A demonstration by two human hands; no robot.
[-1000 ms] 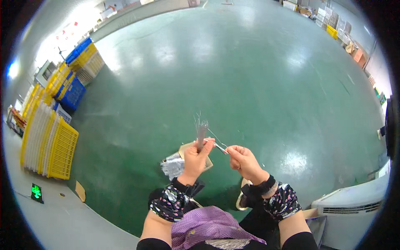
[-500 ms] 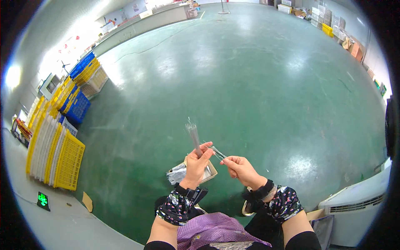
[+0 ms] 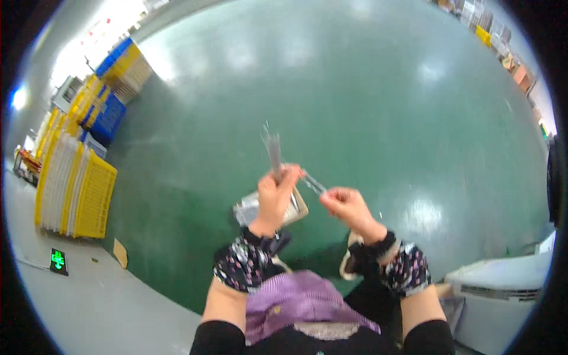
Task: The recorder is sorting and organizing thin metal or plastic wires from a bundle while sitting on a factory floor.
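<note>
My left hand (image 3: 274,200) is closed round an upright bundle of thin grey wire-like strands (image 3: 272,149), whose loose ends fan out above the fist. Between the hands stretch a few thin, shiny strands (image 3: 314,182); blur hides their exact kind. Their lower right end is pinched in the fingers of my right hand (image 3: 349,208), while the other end meets my left fingertips. Below my left hand, partly hidden by it, is a small open cardboard box (image 3: 300,212). A pale silvery packet or bundle (image 3: 247,210) juts from its left side.
Stacked yellow, white and blue plastic crates (image 3: 94,195) line the left side. A white vented appliance (image 3: 500,290) stands at lower right. Purple checked cloth (image 3: 307,296) covers my lap. A lit green sign (image 3: 58,261) is on the grey surface at lower left.
The view has tilted downward, and both hands appear higher in the picture. My right hand has drawn slightly farther from the left, with the strands still between them.
</note>
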